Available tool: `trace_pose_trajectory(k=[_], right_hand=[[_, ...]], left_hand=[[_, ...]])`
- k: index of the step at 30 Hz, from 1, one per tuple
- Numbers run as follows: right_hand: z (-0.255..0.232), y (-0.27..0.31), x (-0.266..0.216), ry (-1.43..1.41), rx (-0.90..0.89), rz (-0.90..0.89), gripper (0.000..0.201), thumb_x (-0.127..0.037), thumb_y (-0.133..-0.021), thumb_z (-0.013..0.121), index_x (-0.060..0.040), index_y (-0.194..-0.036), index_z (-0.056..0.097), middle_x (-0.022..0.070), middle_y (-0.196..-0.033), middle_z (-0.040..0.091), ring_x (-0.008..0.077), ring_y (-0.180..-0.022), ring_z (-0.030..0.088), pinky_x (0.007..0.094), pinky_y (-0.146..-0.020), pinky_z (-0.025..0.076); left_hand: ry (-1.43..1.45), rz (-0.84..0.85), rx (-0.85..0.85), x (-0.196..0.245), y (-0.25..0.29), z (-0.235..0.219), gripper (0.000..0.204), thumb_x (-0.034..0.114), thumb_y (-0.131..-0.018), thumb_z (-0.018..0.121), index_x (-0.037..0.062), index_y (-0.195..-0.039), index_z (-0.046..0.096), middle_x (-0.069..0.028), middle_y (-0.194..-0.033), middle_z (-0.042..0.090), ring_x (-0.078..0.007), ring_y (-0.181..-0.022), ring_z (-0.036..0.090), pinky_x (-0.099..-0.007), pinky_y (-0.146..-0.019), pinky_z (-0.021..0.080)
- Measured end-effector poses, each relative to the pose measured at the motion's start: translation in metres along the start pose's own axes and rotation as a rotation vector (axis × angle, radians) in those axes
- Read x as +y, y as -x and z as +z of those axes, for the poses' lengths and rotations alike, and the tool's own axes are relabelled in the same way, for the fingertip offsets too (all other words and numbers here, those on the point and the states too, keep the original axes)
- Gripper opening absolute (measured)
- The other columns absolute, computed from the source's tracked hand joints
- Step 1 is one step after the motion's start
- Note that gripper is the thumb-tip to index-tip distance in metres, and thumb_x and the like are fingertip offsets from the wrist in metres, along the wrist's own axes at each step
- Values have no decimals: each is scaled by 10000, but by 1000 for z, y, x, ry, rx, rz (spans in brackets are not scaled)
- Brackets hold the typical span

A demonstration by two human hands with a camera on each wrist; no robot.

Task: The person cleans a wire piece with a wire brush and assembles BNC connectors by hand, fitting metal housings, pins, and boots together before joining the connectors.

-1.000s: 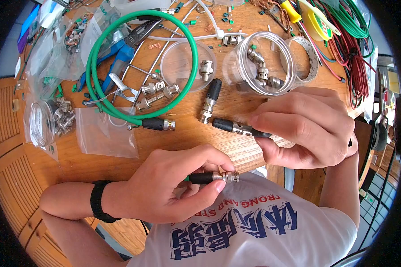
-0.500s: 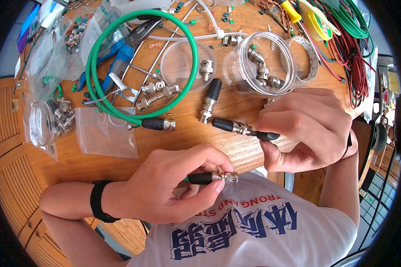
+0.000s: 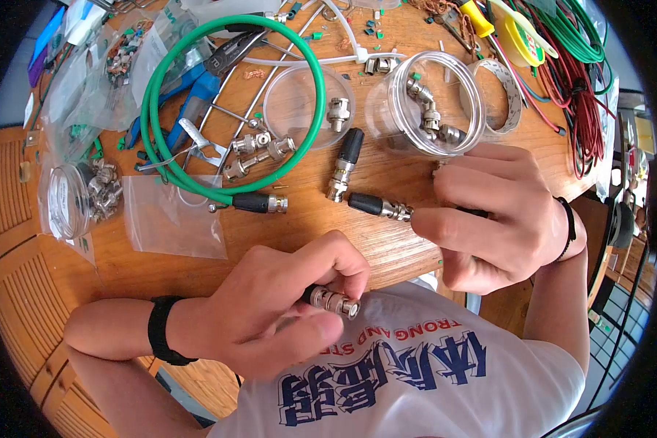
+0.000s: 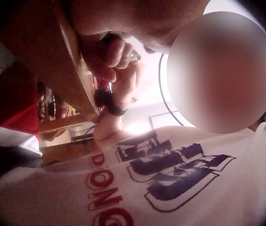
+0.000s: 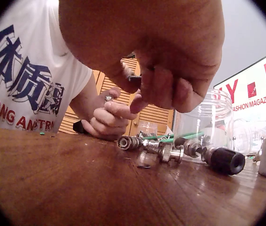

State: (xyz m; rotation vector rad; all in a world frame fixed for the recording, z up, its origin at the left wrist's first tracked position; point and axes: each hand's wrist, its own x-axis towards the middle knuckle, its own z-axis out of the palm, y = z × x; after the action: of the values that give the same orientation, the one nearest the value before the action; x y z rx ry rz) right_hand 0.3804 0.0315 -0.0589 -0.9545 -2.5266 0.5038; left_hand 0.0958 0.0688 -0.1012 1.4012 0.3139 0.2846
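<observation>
In the head view my left hand (image 3: 270, 306) holds a silver BNC connector (image 3: 332, 301) with a black boot, its open end turned toward the camera. The index fingertip lies along its upper side and the thumb is just below. My right hand (image 3: 496, 219) has its fingers curled round a black connector boot (image 3: 473, 212), mostly hidden by the fingers. Beside its index fingertip lies a black-booted BNC connector (image 3: 379, 206) on the table. Another black-booted connector (image 3: 343, 166) lies at an angle behind it. The right wrist view shows silver connectors (image 5: 168, 153) under the right hand.
A coiled green cable (image 3: 320, 95) spans the back left over blue-handled pliers (image 3: 197, 95). An open clear jar (image 3: 387, 117) holding connectors stands near the right hand. Plastic bags (image 3: 175, 215), a tape roll (image 3: 507, 95) and bundled red wires (image 3: 588, 124) surround the work area.
My right hand has drawn back to the right with the black boot, away from the connector on the table. The left hand has tilted its connector downward and its thumb has shifted lower.
</observation>
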Motion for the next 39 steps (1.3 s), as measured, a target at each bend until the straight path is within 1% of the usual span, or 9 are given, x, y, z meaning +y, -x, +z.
trace_pose_trajectory(k=[4, 10, 16, 18, 23, 25, 28, 31, 39], right_hand=[[8, 1, -2, 52, 57, 25, 180, -187, -850, 814, -55, -851, 692, 23, -681, 523, 197, -530, 535, 336, -489, 361], [7, 5, -2, 148, -29, 79, 276, -233, -824, 872, -35, -949, 726, 10, -682, 574, 178, -529, 559, 323, -494, 389], [6, 7, 0, 130, -30, 54, 196, -156, -873, 831, -26, -986, 739, -5, -641, 557, 155, -482, 529, 311, -463, 373], [0, 5, -2, 86, -43, -4, 247, -150, -752, 773, -30, -940, 665, -1, -698, 530, 157, -544, 561, 314, -473, 420], [10, 8, -2, 39, 135, -125, 132, -128, -920, 790, -8, -960, 752, -56, -579, 489, 77, -455, 464, 253, -440, 288], [12, 9, -2, 34, 170, -154, 145, -135, -921, 794, -2, -966, 757, -56, -584, 492, 74, -459, 465, 251, -441, 287], [15, 10, -2, 34, 199, -203, 164, -148, -925, 799, 5, -971, 764, -58, -592, 496, 70, -466, 463, 248, -442, 286], [14, 10, -3, 33, 184, -218, 190, -166, -920, 811, 7, -982, 766, -61, -594, 486, 68, -469, 459, 248, -443, 286], [7, 0, 3, -123, 170, -148, 326, -260, -964, 753, 20, -1131, 742, -13, -680, 529, 113, -469, 441, 286, -433, 293]], left_hand=[[-28, -44, 21, 7, -1, 3, 345, 285, -860, 776, 43, -1018, 586, -7, -735, 567, -76, -529, 508, -239, -474, 346], [-260, 4, 66, 9, -3, 7, 317, 117, -809, 866, 83, -945, 582, 64, -581, 497, -41, -452, 434, -241, -452, 301], [-300, 51, 149, -1, -1, 10, 362, 46, -845, 854, 71, -1061, 565, 78, -545, 409, -19, -466, 370, -242, -477, 266], [-292, 38, 185, -1, -1, 11, 386, 33, -853, 843, 66, -1108, 555, 87, -545, 390, -16, -472, 350, -246, -483, 251], [-126, -180, 285, 12, 0, 13, 496, 21, -889, 810, 38, -1293, 523, 108, -548, 372, -13, -481, 311, -262, -488, 217], [-214, -165, 164, 11, 2, 7, 487, 134, -935, 794, 64, -1364, 574, 3, -648, 624, -45, -461, 455, -243, -474, 354], [-359, -82, 68, 13, -3, 4, 396, 144, -967, 767, 57, -1327, 627, -15, -583, 607, -60, -463, 441, -243, -478, 352], [-356, -16, 131, 4, -3, 10, 283, 140, -991, 739, 51, -1250, 669, -33, -616, 638, -60, -473, 474, -242, -481, 357], [-217, -69, 180, 4, 2, 7, 263, 124, -1039, 657, 33, -1285, 635, 9, -617, 637, -35, -484, 451, -240, -485, 325]])
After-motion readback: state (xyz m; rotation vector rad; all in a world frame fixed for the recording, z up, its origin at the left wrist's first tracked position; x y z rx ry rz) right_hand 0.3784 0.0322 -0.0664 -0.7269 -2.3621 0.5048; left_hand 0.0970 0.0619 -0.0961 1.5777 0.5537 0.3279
